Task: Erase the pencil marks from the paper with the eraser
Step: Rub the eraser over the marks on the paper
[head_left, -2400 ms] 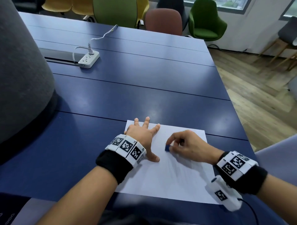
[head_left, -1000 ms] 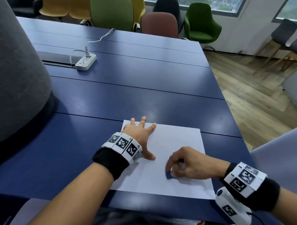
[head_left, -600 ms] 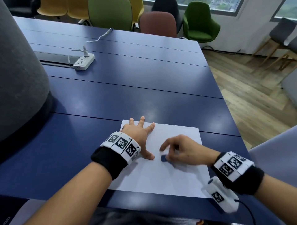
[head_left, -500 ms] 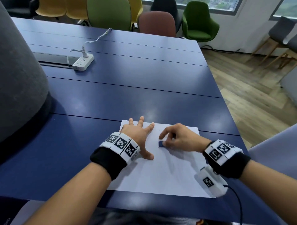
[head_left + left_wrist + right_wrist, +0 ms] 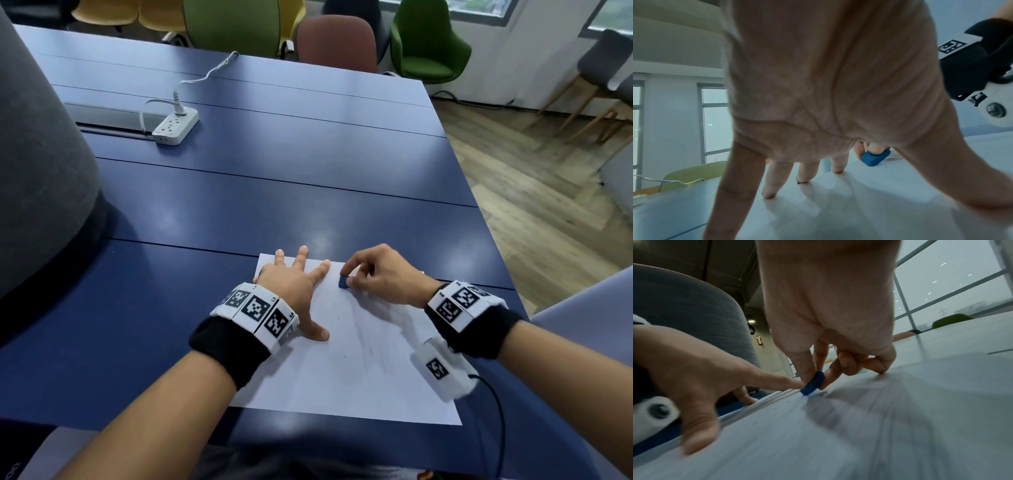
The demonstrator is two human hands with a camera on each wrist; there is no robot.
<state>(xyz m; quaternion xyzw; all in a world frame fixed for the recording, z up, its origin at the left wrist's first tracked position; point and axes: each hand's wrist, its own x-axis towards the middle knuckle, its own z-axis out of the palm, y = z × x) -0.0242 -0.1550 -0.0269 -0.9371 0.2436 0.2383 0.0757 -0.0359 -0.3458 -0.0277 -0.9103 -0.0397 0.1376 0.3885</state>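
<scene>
A white sheet of paper [image 5: 359,370] lies on the blue table near its front edge, with faint grey pencil smudges [image 5: 373,342] down its middle. My left hand [image 5: 294,291] lies flat on the paper's left part, fingers spread, pressing it down. My right hand [image 5: 380,277] pinches a small blue eraser [image 5: 343,282] between thumb and fingers near the paper's far edge. The eraser [image 5: 813,385] touches the sheet beside the left index finger. From the left wrist view the eraser [image 5: 875,158] shows beyond the spread fingers.
A white power strip [image 5: 175,127] with its cable lies far back left on the table [image 5: 274,192]. A large grey rounded object [image 5: 37,178] stands at the left. Coloured chairs [image 5: 424,44] line the far side. Wooden floor lies to the right.
My right hand has carried the eraser from the paper's near middle up toward the far edge. The left hand has stayed flat on the sheet.
</scene>
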